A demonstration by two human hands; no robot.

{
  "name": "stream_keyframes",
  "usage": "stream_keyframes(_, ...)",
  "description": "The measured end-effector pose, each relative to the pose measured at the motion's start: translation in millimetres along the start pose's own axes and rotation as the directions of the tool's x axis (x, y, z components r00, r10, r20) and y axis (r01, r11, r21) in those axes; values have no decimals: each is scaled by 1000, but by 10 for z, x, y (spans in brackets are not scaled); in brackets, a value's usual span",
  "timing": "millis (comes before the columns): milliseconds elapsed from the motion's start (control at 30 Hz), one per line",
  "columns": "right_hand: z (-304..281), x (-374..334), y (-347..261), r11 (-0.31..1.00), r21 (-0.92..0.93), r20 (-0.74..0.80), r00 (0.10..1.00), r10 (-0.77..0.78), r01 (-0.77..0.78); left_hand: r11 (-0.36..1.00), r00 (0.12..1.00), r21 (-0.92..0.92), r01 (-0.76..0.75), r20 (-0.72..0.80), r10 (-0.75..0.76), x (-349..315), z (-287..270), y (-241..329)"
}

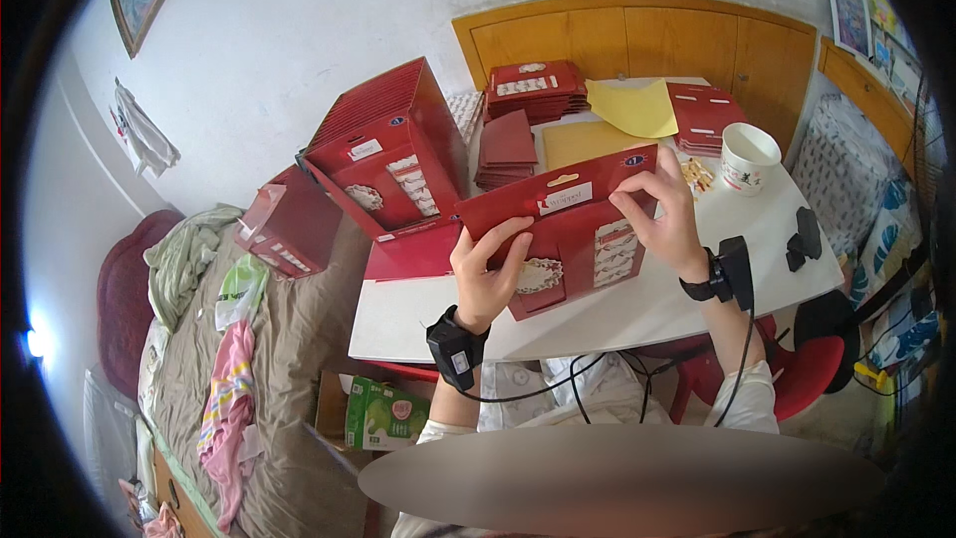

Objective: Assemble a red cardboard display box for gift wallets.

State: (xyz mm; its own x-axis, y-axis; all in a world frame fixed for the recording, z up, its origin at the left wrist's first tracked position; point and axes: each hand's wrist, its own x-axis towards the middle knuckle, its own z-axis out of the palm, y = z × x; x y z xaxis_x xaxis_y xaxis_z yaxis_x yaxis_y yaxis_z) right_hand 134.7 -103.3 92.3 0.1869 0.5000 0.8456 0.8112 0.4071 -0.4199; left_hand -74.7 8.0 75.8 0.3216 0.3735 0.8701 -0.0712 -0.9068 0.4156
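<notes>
A flat red cardboard package (571,250) with a hang hole, a white label and printed pale decorations is held up at the table's front edge. My left hand (490,272) pinches its upper left part between thumb and fingers. At the upper right corner, my right hand (662,211) grips it with thumb and forefinger. To its left, a tall row of similar red packages (410,171) stands packed together. Behind it are a small pile of plain red cards (506,142) and a yellow sheet (633,107). Each wrist wears a black strapped device with a cable.
On the white table (423,327) are more red stacks (538,88) at the back, another red pile (705,112), a white paper cup (749,156) and black pieces (805,239). A bed (299,359) with clothes and a red box (304,224) stands left.
</notes>
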Motion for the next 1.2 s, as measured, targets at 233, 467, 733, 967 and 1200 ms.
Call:
stream_keyframes(233, 40, -58, 142, 972, 229, -76, 995, 64, -46, 1000, 999, 23, 17, -35, -16, -2, 27, 29)
stream_keyframes(467, -45, -117, 120, 990, 126, -64, 997, -48, 55, 990, 992, 97, -101, -64, 107, -107, 30, 30)
stream_keyframes(733, -73, -237, 83, 994, 100, -74, 997, -30, 38, 990, 969, 90, -110, -214, 127, -235, 65, 13)
stream_keyframes(967, -46, -264, -47, 989, -53, -182, 972, -147, 140, 977, 968, 166, -131, -192, 162, -235, 40, 177)
stream_keyframes(1200, 42, -304, -137, 976, 206, -330, 934, 137, -70, 989, 971, 139, 58, -238, -24, -277, 120, 272)
